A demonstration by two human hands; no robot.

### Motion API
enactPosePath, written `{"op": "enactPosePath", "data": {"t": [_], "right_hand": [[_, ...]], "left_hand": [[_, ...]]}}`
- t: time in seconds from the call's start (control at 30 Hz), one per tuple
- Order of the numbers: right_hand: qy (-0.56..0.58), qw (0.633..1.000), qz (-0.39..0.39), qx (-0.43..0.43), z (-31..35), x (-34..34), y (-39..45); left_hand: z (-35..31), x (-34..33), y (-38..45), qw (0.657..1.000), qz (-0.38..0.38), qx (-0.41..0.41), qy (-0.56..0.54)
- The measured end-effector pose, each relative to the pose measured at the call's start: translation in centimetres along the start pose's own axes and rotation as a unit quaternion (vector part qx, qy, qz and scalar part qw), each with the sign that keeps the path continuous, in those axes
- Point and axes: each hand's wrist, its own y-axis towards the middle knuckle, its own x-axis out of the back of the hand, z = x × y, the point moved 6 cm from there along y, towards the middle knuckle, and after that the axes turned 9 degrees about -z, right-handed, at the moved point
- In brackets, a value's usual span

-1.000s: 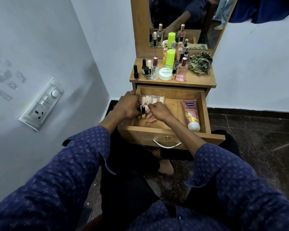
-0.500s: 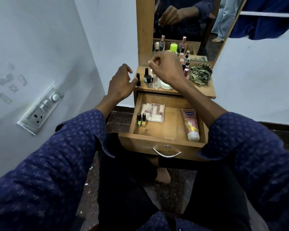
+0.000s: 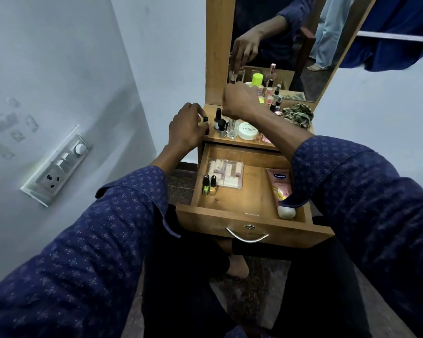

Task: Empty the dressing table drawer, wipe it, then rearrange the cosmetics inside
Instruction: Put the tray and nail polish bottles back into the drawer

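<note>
The wooden drawer (image 3: 244, 220) is pulled open. Inside lie a clear box of pale pieces (image 3: 227, 173), a green and a yellow nail polish bottle (image 3: 209, 184) side by side, and a pink lotion tube (image 3: 280, 189) at the right. My left hand (image 3: 186, 129) grips a small black-capped bottle (image 3: 205, 121) at the left edge of the dressing table top (image 3: 232, 140). My right hand (image 3: 241, 101) hovers over the cluster of small bottles (image 3: 220, 123) with fingers curled down. Its fingertips are hidden.
A white round jar (image 3: 247, 130), a clear glass bottle (image 3: 232, 129) and a camouflage cloth (image 3: 298, 115) stand on the top before the mirror (image 3: 279, 40). A switch board (image 3: 56, 167) sits on the left wall. My crossed legs and foot (image 3: 237, 267) lie under the drawer.
Both hands left the drawer, leaving two nail polish bottles standing inside, and rose to the table top. The left hand now holds a black-capped bottle there.
</note>
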Motion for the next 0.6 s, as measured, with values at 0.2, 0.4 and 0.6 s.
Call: {"op": "enactPosePath", "data": {"t": [0.2,0.4,0.6], "right_hand": [[-0.017,1.000,-0.010,0.001,0.4,-0.6,0.1],[-0.018,0.998,-0.067,0.002,0.5,0.3,0.4],[0.060,0.988,-0.141,-0.025,-1.0,3.5,0.0]], "left_hand": [[0.7,-0.1,-0.3,1.000,-0.007,0.019,-0.022],[1.1,0.1,-0.6,0.998,-0.026,0.036,-0.032],[1.6,0.9,-0.8,0.993,-0.048,0.078,-0.074]]}}
